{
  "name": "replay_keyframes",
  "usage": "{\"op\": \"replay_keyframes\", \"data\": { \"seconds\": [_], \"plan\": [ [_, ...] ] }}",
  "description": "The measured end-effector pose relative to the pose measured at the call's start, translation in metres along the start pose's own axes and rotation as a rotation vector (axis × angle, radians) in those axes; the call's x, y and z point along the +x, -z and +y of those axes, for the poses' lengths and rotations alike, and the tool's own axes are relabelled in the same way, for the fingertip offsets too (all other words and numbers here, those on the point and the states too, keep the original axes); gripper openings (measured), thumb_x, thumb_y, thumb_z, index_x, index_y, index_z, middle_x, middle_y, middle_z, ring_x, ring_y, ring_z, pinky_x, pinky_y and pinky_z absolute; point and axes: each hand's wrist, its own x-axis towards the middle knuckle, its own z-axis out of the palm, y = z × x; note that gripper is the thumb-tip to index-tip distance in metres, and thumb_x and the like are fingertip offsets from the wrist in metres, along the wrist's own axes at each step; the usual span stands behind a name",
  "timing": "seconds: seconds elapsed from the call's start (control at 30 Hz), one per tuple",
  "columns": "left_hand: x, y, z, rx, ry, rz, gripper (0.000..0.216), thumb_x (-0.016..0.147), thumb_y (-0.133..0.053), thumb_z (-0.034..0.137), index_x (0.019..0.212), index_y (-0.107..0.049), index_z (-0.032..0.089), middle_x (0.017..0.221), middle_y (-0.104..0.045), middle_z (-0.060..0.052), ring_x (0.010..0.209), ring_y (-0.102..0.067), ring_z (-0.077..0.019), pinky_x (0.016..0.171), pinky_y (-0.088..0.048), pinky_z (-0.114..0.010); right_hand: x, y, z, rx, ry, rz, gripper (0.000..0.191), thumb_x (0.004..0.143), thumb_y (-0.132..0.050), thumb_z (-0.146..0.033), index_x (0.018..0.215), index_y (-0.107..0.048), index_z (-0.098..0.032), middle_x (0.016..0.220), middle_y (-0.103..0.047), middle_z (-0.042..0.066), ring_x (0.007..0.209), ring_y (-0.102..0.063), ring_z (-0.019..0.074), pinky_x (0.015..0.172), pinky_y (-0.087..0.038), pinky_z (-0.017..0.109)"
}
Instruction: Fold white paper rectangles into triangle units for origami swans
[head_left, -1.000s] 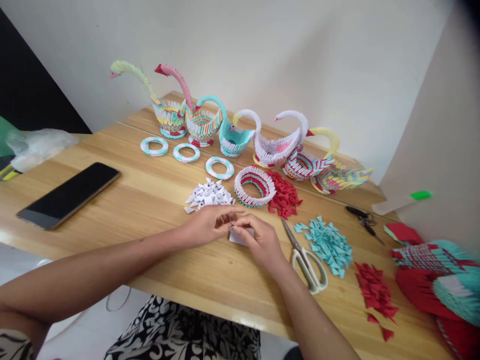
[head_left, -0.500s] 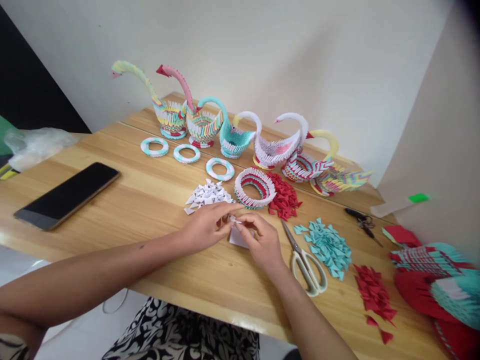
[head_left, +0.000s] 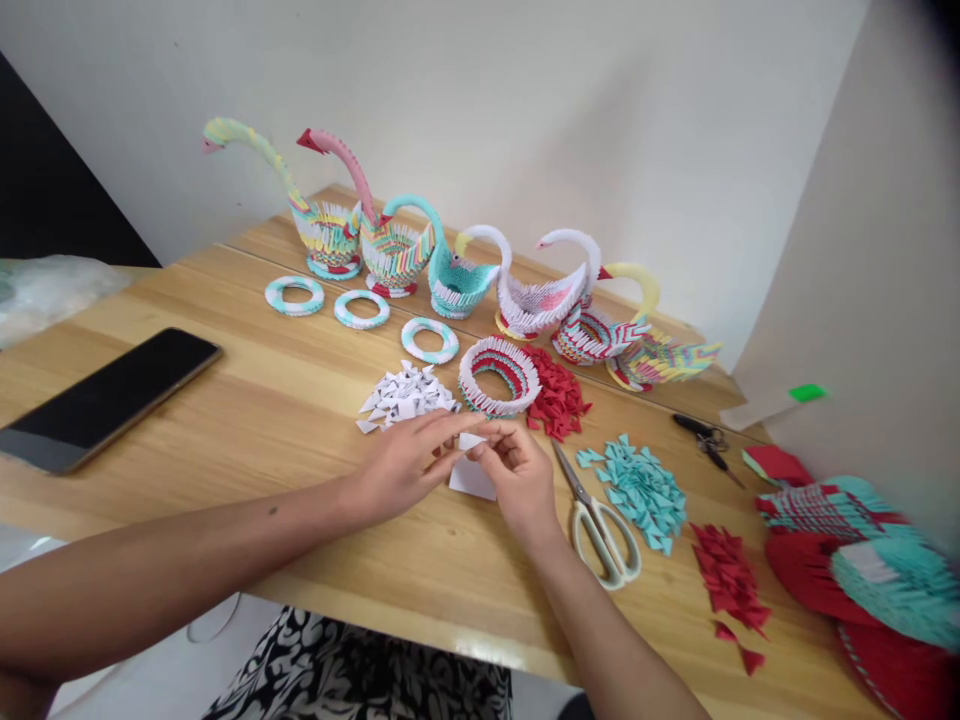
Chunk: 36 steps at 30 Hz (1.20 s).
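My left hand (head_left: pixel 409 462) and my right hand (head_left: pixel 516 474) meet over the wooden table (head_left: pixel 262 420), fingertips pinched together on a small white paper piece (head_left: pixel 472 441). Beneath them lies a stack of white paper slips (head_left: pixel 472 480). Just beyond my fingers sit a pile of folded white triangles (head_left: pixel 405 396) and a round red, white and teal ring of folded paper (head_left: pixel 499 375). Red folded pieces (head_left: pixel 559 398) lie beside that ring.
Several paper swans (head_left: pixel 457 270) line the back by the wall, with three small paper rings (head_left: pixel 360 308) in front. White-handled scissors (head_left: pixel 596 510), teal pieces (head_left: pixel 641 490), red pieces (head_left: pixel 727 575), small black scissors (head_left: pixel 705 440) and a large paper model (head_left: pixel 862 570) lie right. A phone (head_left: pixel 105 395) lies left.
My fingers have lifted slightly and kept working the small white piece. The view has shifted a little to the right, so everything sits further left in the picture.
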Motion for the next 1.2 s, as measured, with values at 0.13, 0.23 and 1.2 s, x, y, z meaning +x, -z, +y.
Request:
{"op": "replay_keyframes", "data": {
  "seconds": [0.13, 0.23, 1.2],
  "plan": [
    [0.004, -0.002, -0.003, -0.332, 0.163, 0.042, 0.046, 0.082, -0.054, 0.012, 0.128, -0.051, 0.018, 0.096, -0.064, -0.005, 0.083, -0.061, -0.0141, 0.078, -0.052, -0.029, 0.0, 0.0, -0.002, 0.043, -0.044, 0.018, 0.01, 0.077, -0.067, -0.024, 0.085, -0.064, -0.02, 0.074, -0.065, -0.001, 0.069, -0.06, 0.0133, 0.064, -0.045, 0.023],
    [0.007, -0.002, -0.008, -0.62, 0.33, 0.045, 0.049, 0.078, -0.063, 0.018, 0.125, -0.051, 0.015, 0.093, -0.062, -0.004, 0.083, -0.063, -0.014, 0.076, -0.053, -0.028, 0.0, 0.0, -0.003, 0.086, -0.054, 0.01, 0.009, 0.078, -0.066, -0.025, 0.086, -0.065, -0.02, 0.076, -0.069, 0.0, 0.072, -0.064, 0.0142, 0.068, -0.049, 0.025],
    [0.007, 0.0, -0.008, -0.445, 0.305, -0.019, 0.017, 0.083, -0.059, 0.026, 0.089, -0.072, 0.016, 0.089, -0.074, -0.004, 0.083, -0.066, -0.0163, 0.077, -0.05, -0.027, -0.01, -0.009, 0.002, -0.19, 0.115, -0.029, 0.029, 0.089, -0.054, -0.025, 0.117, -0.061, -0.024, 0.107, -0.064, 0.006, 0.096, -0.059, 0.0195, 0.085, -0.047, 0.033]
  ]
}}
